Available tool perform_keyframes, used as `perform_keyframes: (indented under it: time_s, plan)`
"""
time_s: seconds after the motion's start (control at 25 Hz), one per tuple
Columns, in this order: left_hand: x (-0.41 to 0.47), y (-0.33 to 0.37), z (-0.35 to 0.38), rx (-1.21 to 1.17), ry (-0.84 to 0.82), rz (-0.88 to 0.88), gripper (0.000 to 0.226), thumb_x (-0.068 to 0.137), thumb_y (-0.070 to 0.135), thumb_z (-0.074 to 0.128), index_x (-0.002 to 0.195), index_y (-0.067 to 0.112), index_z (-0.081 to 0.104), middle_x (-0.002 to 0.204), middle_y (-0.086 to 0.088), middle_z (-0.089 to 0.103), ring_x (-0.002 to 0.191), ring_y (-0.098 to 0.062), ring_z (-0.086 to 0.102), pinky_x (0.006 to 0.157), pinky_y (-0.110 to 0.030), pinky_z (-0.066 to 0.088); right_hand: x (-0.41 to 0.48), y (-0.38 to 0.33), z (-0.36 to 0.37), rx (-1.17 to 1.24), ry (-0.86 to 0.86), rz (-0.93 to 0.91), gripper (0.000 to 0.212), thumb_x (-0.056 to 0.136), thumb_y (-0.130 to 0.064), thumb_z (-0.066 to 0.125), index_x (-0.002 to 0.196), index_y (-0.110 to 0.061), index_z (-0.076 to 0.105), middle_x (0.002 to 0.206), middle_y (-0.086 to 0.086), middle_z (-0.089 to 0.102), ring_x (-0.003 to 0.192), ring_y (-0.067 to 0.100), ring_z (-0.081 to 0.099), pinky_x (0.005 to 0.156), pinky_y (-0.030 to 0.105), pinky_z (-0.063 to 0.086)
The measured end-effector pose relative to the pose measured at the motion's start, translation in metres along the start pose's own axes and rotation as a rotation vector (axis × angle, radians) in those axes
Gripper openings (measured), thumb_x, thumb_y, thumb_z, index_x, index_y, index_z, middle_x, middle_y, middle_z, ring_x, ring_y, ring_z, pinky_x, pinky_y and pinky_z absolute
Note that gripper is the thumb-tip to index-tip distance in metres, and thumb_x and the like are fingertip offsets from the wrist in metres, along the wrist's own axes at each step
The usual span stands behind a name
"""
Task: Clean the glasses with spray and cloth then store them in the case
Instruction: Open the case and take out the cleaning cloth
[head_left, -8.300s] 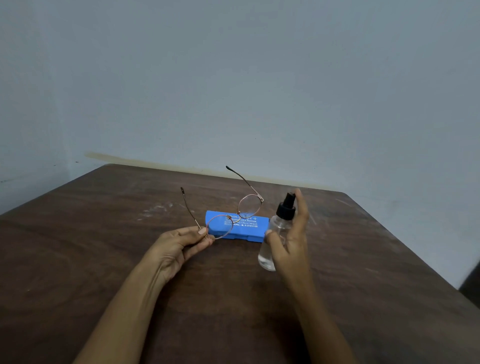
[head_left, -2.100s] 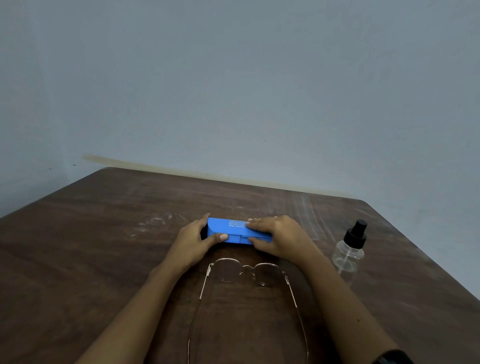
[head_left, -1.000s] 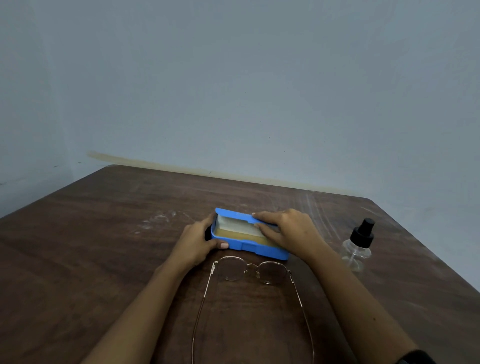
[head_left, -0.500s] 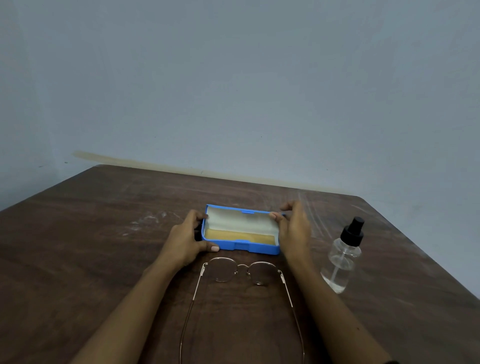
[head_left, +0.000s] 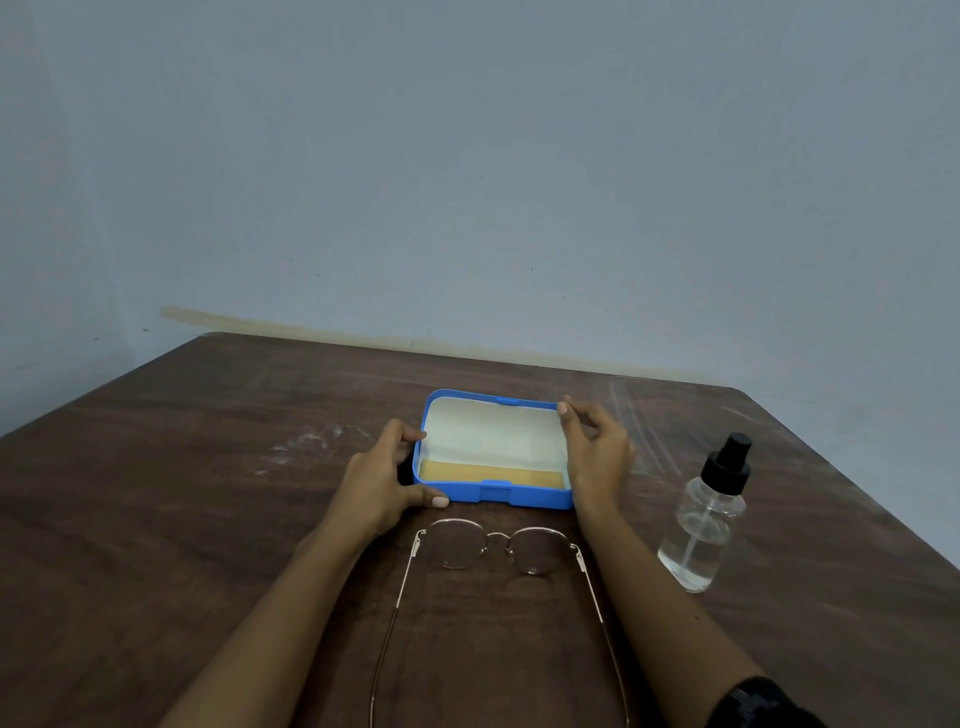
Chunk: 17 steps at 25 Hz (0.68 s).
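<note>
The blue glasses case lies open in the middle of the table, its lid tipped back and showing a pale lining. A yellow cloth lies folded in the case's base. My left hand grips the case's left end. My right hand holds the right end, with fingertips on the lid's corner. The thin round metal-rimmed glasses rest on the table in front of the case, arms unfolded and pointing toward me. A clear spray bottle with a black nozzle stands to the right of my right hand.
The brown wooden table has a whitish smudge to the left of the case. Its far edge meets a plain grey-blue wall, and its right edge runs diagonally behind the bottle.
The case's lid has swung further back and now stands wide open. My right hand has moved from the top of the lid to its right end. The glasses and the bottle have stayed put.
</note>
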<state>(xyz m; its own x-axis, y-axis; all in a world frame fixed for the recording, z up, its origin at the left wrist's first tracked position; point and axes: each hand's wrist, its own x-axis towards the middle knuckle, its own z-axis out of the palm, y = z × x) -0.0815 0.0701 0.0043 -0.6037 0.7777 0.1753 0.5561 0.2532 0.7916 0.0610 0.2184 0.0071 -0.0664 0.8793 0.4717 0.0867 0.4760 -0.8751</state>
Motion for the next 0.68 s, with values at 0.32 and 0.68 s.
perform_keyframes:
  time_s: [0.32, 0.68]
  plan:
    - [-0.004, 0.001, 0.002, 0.017, -0.015, 0.029, 0.068, 0.064, 0.017, 0.079, 0.119, 0.015, 0.040, 0.136, -0.008, 0.050, 0.125, -0.024, 0.045, 0.089, -0.028, 0.038, -0.008, 0.000, -0.018, 0.247, -0.137, 0.103, 0.018, 0.088, -0.010, 0.057, 0.104, -0.010, 0.066, 0.091, -0.005, 0.065, 0.083, 0.001, 0.059, 0.066, 0.005, 0.049]
    - [-0.006, 0.000, 0.001, -0.011, 0.010, 0.037, 0.068, 0.064, 0.016, 0.079, 0.121, 0.015, 0.042, 0.137, -0.009, 0.049, 0.125, -0.025, 0.045, 0.089, -0.028, 0.037, -0.027, -0.003, -0.045, -0.034, -0.148, -0.019, 0.007, 0.080, -0.006, 0.067, 0.084, -0.005, 0.061, 0.095, 0.005, 0.057, 0.079, 0.011, 0.059, 0.063, 0.002, 0.042]
